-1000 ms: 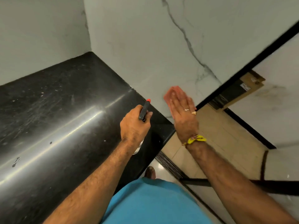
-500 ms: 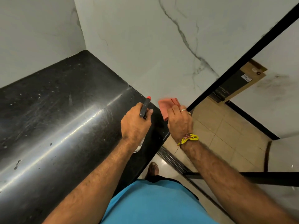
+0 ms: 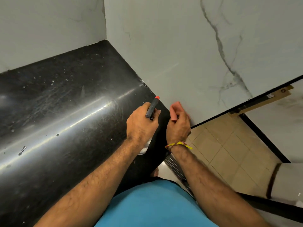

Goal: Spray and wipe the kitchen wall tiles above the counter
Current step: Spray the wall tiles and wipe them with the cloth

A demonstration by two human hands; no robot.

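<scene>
Head view, steeply down, close over counter (image 3: 65, 112)

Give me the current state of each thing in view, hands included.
left hand: grips the spray bottle
spray bottle: held over the counter, red nozzle toward the wall
right hand: holds the pink cloth
pink cloth: bunched, against the wall's lower edge
wall tile: white, grey-veined
counter: black, scuffed and speckled

left hand (image 3: 142, 124) hides most of spray bottle (image 3: 152, 108).
</scene>
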